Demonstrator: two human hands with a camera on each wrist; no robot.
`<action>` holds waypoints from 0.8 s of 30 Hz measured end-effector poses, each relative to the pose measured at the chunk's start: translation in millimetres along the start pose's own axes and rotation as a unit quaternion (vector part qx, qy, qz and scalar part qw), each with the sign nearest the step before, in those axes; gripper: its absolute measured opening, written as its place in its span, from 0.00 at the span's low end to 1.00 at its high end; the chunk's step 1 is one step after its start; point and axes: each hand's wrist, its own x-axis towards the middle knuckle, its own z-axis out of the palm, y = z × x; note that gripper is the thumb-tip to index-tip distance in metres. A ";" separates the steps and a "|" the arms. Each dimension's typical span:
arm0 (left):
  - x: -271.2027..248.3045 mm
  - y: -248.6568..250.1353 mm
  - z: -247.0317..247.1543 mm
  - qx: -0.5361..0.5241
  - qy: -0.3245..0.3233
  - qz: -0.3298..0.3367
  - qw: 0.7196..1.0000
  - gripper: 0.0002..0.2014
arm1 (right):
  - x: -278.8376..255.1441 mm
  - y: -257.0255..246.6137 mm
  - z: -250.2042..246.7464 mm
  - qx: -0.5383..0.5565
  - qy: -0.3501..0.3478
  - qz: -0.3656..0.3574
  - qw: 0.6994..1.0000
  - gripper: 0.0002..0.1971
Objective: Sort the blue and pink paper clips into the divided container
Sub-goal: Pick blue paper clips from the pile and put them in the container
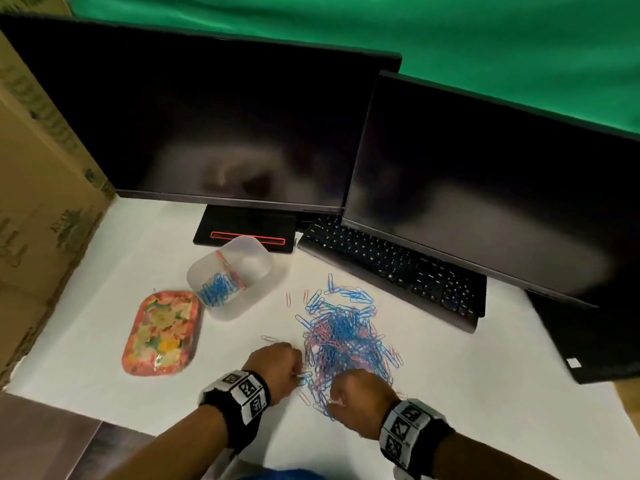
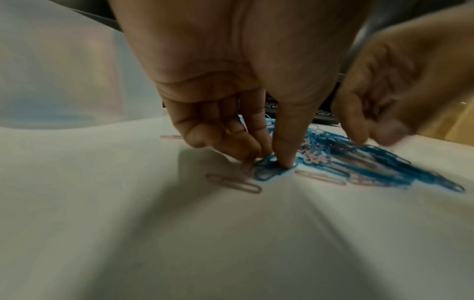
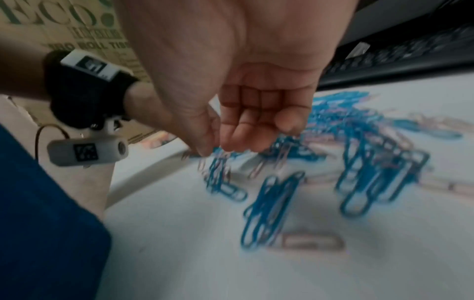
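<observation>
Blue clips (image 1: 217, 289) fill one compartment of the divided container (image 1: 258, 256); a few pink ones sit along the divider, so sorting is early. Most of the mixed pile (image 1: 346, 336) lies on the tabletop (image 1: 485, 393). Left wrist view: left hand (image 2: 246, 91) pinches a blue clip (image 2: 269, 168) at the pile's edge. Right wrist view: right hand (image 3: 246, 97) pinches a few clips at its fingertips (image 3: 205, 150), blurred.

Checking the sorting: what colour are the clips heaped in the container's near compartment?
Blue paper clips, in the divided container; the head view shows it best.
</observation>
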 end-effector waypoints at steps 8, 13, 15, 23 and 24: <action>11.6 8.4 -2.1 0.000 0.023 -0.007 1.000 0.04 | 6.2 6.5 22.4 -0.007 0.038 0.026 0.999 0.11; 9.9 4.3 -5.8 -0.067 0.058 -0.022 0.996 0.04 | 9.4 24.5 15.5 0.073 0.068 0.012 0.995 0.05; 9.0 3.0 -11.0 -0.123 0.089 -0.026 0.988 0.05 | 10.1 31.6 14.2 0.123 0.082 0.018 0.989 0.05; 7.3 -12.0 -24.7 -0.287 0.083 -0.034 0.954 0.19 | 8.9 50.9 2.3 0.267 0.078 0.046 0.959 0.11; 6.5 -13.3 -23.8 -0.301 0.073 -0.039 0.950 0.19 | 8.4 53.4 0.4 0.285 0.070 0.049 0.955 0.10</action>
